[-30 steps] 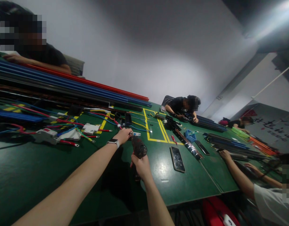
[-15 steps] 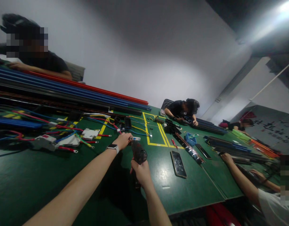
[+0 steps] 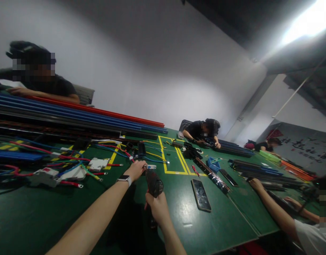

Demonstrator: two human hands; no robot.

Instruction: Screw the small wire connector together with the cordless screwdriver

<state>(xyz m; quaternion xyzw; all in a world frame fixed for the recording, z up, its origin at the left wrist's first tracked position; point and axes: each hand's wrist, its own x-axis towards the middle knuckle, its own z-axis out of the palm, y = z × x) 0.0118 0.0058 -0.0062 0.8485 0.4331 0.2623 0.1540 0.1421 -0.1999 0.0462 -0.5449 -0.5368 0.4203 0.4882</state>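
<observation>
My right hand (image 3: 158, 206) is wrapped round the grip of a dark cordless drill (image 3: 154, 183), its front end pointing away from me. At that end, the fingers of my left hand (image 3: 137, 170) are closed on a small white-and-blue part (image 3: 151, 166); its kind cannot be made out. A watch sits on my left wrist. Just beyond my left hand lies a small black housing (image 3: 142, 149) among coloured wires. To the left rest white circuit breakers (image 3: 97, 163) with red, blue and yellow-green leads ending in ring lugs.
A phone (image 3: 201, 195), a red-handled tool (image 3: 195, 171) and a blue bin (image 3: 213, 164) lie to the right on the green table (image 3: 178, 226). Long blue and red rails (image 3: 104, 114) run along the far left. Co-workers sit at the far side and right.
The camera has tilted up, so the scene sits lower in view. Both hands keep their places at the drill and the small part; no clear change in either grip.
</observation>
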